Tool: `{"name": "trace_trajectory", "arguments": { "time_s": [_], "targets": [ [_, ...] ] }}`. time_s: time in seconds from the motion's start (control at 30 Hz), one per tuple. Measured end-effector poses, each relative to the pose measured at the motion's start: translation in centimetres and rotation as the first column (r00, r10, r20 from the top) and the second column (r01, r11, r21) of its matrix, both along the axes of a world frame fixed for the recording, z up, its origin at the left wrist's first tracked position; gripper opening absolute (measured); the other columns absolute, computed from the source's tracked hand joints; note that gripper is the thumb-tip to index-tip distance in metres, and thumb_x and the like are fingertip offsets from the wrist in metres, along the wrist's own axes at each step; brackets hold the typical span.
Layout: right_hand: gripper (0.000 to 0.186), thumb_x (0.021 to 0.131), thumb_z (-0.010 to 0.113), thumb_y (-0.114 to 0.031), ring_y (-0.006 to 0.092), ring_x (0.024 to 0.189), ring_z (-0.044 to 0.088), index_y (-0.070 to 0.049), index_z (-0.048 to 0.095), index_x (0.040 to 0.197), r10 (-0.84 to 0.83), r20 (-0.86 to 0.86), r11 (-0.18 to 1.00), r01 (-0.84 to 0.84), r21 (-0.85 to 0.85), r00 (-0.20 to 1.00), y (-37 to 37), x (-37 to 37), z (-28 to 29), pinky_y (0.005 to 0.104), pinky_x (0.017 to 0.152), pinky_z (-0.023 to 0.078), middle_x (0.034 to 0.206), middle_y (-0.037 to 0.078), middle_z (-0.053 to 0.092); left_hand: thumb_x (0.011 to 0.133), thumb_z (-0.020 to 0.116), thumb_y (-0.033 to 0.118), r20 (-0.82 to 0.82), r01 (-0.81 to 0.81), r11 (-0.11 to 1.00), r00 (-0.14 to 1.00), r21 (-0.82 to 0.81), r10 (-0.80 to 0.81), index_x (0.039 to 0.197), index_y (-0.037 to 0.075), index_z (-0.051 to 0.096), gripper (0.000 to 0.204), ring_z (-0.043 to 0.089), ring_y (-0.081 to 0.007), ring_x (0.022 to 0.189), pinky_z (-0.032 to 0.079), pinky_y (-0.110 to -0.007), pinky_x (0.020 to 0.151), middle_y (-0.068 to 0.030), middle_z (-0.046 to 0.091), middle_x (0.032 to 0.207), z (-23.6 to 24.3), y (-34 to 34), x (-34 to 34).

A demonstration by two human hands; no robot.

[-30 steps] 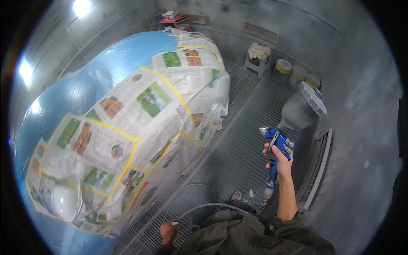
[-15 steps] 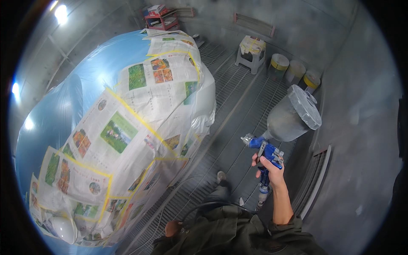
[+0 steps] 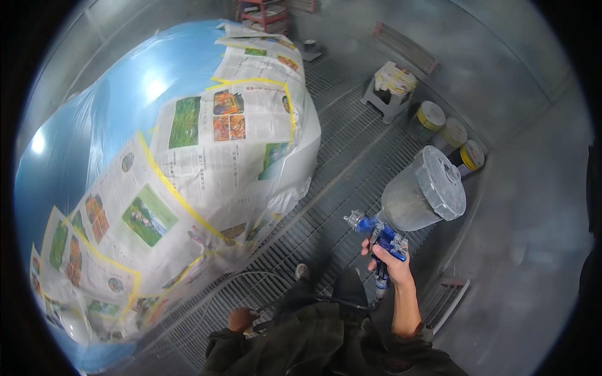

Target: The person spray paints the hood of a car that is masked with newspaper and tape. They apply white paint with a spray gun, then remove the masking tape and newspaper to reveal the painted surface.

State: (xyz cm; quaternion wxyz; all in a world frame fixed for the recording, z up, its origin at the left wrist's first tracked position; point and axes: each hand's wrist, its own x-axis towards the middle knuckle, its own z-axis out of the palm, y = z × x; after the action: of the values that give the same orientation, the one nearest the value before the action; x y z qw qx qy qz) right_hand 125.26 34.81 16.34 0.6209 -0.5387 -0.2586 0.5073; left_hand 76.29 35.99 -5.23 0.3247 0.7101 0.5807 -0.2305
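Observation:
My right hand is closed round the grip of a blue spray gun, raised at the lower right. A large translucent grey paint cup with a lid sits on the gun, whose silver nozzle points left. My left hand, low and partly behind my dark sleeve, is closed on an air hose that runs across my legs. To my left stands a large vehicle-like shape wrapped in blue plastic sheet and taped newspaper. A white rounded part shows through near the lower left.
A slatted metal grate floor runs along the wrapped shape. By the grey wall stand a paper-topped stool and several paint cans. A red rack is at the back. A vent panel edges the lower right.
The spray gun has moved down and left in the view. My feet and legs now show below it. The view has shifted, with the wrapped shape's far end and the cans sitting differently in frame.

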Motion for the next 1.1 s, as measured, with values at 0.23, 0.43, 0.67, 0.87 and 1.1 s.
{"name": "trace_trajectory", "arguments": {
  "time_s": [0.23, 0.43, 0.67, 0.87, 1.1],
  "targets": [
    [0.021, 0.09, 0.067, -0.002, 0.0191, 0.091, 0.069, 0.005, 0.067, 0.11, 0.226, 0.085, 0.974, -0.226, -0.008, 0.971, 6.6, 6.5, -3.7, 0.0284, 0.062, 0.06, 0.106, 0.013, 0.07, 0.082, 0.07, 0.042, 0.0, -0.311, 0.948, 0.95, 0.063, 0.311, 0.089, 0.011, 0.077, 0.032, 0.068, -0.0392, 0.089, 0.053, -0.05, 0.075, -0.0161, 0.072, 0.09, -3.2, -6.5, 7.4],
    [0.025, 0.093, 0.065, -0.001, 0.0167, 0.094, 0.068, 0.003, 0.065, 0.117, 0.002, 0.332, 0.997, -0.028, 0.074, 0.943, 11.7, 8.8, -13.9, 0.0269, 0.065, 0.059, 0.11, 0.012, 0.07, 0.086, 0.065, 0.038, 0.104, -0.523, 0.851, 0.85, 0.049, 0.516, 0.094, 0.012, 0.075, 0.029, 0.069, -0.0388, 0.089, 0.054, -0.051, 0.075, -0.0171, 0.072, 0.091, -6.3, -8.9, 19.7],
    [0.029, 0.083, 0.075, -0.008, 0.0183, 0.098, 0.067, -0.001, 0.068, 0.11, 0.587, 0.581, 0.741, -0.663, -0.105, 0.564, 14.9, 5.2, -34.3, 0.0336, 0.077, 0.055, 0.108, 0.015, 0.071, 0.086, 0.064, 0.021, 0.178, -0.606, 0.762, 0.795, 0.227, 0.58, 0.097, 0.015, 0.073, 0.016, 0.068, -0.0361, 0.087, 0.053, -0.049, 0.073, -0.0134, 0.071, 0.095, -22.8, -8.5, 18.2],
    [0.054, 0.092, 0.071, -0.032, 0.0282, 0.113, 0.065, -0.01, 0.056, 0.139, 0.724, 0.682, 0.238, -0.965, -0.107, 0.103, 21.8, -7.5, -58.7, 0.0387, 0.095, 0.05, 0.126, 0.016, 0.067, 0.078, 0.07, 0.02, 0.067, -0.588, 0.722, 0.79, 0.364, 0.61, 0.096, 0.016, 0.074, 0.019, 0.071, -0.0347, 0.085, 0.056, -0.047, 0.074, -0.0113, 0.073, 0.093, -38.0, -3.1, 15.0],
    [0.042, 0.078, 0.081, -0.02, 0.0312, 0.097, 0.068, -0.011, 0.07, 0.117, 0.77, 0.608, 0.069, -0.92, -0.385, -0.197, 26.8, -16.9, -88.0, 0.0453, 0.081, 0.051, 0.106, 0.017, 0.072, 0.087, 0.065, 0.03, 0.301, -0.709, 0.561, 0.696, 0.427, 0.652, 0.103, -0.002, 0.07, 0.036, 0.069, -0.0328, 0.075, 0.052, -0.041, 0.067, -0.0211, 0.071, 0.082, -47.4, -6.1, 15.2]
  ]
}}
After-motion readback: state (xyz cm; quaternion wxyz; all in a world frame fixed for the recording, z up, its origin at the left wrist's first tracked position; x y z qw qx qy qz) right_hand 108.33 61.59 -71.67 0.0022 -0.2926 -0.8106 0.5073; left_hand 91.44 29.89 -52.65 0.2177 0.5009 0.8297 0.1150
